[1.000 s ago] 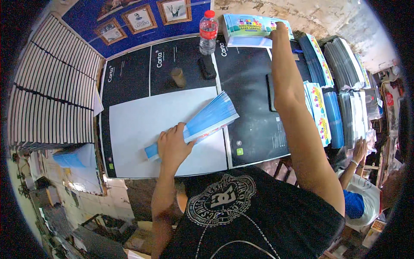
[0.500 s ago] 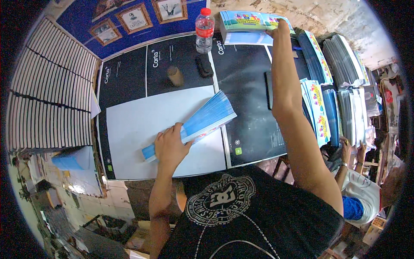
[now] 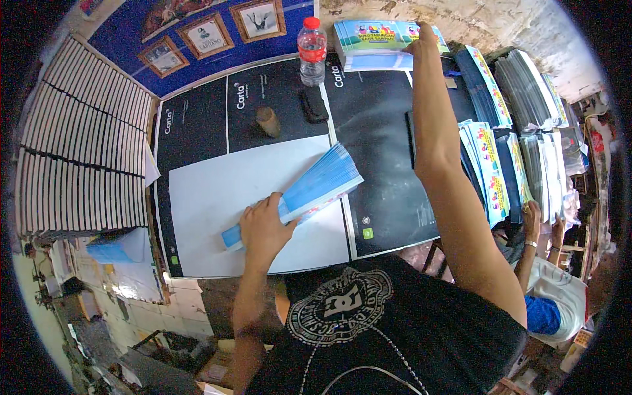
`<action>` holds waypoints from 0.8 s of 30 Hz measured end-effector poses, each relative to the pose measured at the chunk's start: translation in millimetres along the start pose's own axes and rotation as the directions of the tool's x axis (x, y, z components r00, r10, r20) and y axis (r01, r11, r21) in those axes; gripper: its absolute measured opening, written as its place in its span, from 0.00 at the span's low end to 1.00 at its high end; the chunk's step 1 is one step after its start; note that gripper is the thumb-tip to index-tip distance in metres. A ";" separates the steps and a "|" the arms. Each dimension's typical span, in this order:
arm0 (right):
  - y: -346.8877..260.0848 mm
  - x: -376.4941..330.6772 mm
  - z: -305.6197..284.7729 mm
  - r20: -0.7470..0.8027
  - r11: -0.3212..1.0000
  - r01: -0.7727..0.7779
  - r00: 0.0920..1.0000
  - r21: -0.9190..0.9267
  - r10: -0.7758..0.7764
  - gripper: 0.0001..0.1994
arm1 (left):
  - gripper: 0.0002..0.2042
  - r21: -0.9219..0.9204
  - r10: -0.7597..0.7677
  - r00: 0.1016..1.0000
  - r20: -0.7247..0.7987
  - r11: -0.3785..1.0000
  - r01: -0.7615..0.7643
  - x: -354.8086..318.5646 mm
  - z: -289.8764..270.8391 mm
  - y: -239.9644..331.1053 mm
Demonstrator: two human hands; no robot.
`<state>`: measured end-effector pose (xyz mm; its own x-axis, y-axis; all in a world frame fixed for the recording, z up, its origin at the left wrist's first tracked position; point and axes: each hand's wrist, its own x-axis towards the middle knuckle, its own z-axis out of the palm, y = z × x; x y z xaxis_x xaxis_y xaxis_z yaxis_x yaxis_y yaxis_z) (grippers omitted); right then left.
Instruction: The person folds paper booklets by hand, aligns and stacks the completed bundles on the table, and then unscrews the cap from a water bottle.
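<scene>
A thick bundle of blue-edged booklets rests at a slant on a white sheet, fanned out at its far right end. My left hand is wrapped round the bundle's near left part, thumb on the right side. My right arm stretches to the back of the table, where my right hand grips the right part of a stack of booklets with colourful covers. The fingertips on its far side are partly hidden.
A water bottle, a dark oblong object and a brown cylinder stand behind the sheet. Tall piles of black-spined books line the left. More booklet stacks lie right, near another person's hand.
The view has shifted slightly. At the back stack, the top booklets now lie more staggered at the left end. My left hand keeps its hold. A colourful cover now shows by the other person's hand.
</scene>
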<state>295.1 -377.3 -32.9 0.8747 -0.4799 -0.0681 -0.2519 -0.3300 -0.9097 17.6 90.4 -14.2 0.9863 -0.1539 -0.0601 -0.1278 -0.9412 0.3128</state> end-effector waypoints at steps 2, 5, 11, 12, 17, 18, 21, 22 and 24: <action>0.0 -1.6 -0.8 0.004 1.000 -0.005 1.000 0.012 0.005 0.28 | 0.31 0.004 -0.006 1.000 0.004 1.000 0.006 0.1 0.1 -0.6; -3.0 -2.7 -8.8 -0.004 0.999 -0.022 1.000 0.046 0.022 0.27 | 0.31 0.005 0.003 1.000 0.005 1.000 -0.003 3.0 1.5 -1.4; -27.4 23.1 19.0 0.010 0.959 -0.137 0.990 0.246 0.139 0.24 | 0.30 -0.006 -0.021 1.000 -0.011 1.000 0.020 0.0 5.3 -5.1; -35.6 36.7 12.2 -0.012 0.933 -0.169 0.983 0.318 0.182 0.24 | 0.30 -0.029 -0.001 1.000 -0.009 1.000 0.001 3.5 2.7 -2.7; -65.8 97.3 56.7 0.039 0.694 -0.319 0.921 0.645 0.387 0.22 | 0.30 0.005 -0.052 0.997 0.049 0.999 0.052 5.5 -4.7 1.2; -67.8 107.0 72.3 0.066 0.631 -0.332 0.912 0.701 0.405 0.21 | 0.30 -0.002 -0.058 0.997 0.043 0.998 0.058 2.7 -3.9 -0.3; -59.6 137.3 98.9 0.206 0.357 -0.320 0.924 0.878 0.323 0.20 | 0.30 0.006 -0.074 0.996 0.046 0.997 0.074 -0.2 -5.9 0.3; -46.8 152.8 97.1 0.184 0.349 -0.289 0.935 0.892 0.302 0.22 | 0.30 0.004 -0.068 0.997 0.040 0.998 0.068 2.4 -6.1 1.5; -20.0 179.6 80.9 0.219 0.312 -0.274 0.955 0.910 0.201 0.22 | 0.25 0.028 -0.040 0.997 0.065 0.999 0.038 5.7 -7.3 3.2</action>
<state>490.7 -391.2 -60.1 0.8750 -0.3470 -0.3377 0.0582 0.7678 -0.6380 23.5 88.6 -6.7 0.9817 -0.1356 -0.1340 -0.0932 -0.9545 0.2831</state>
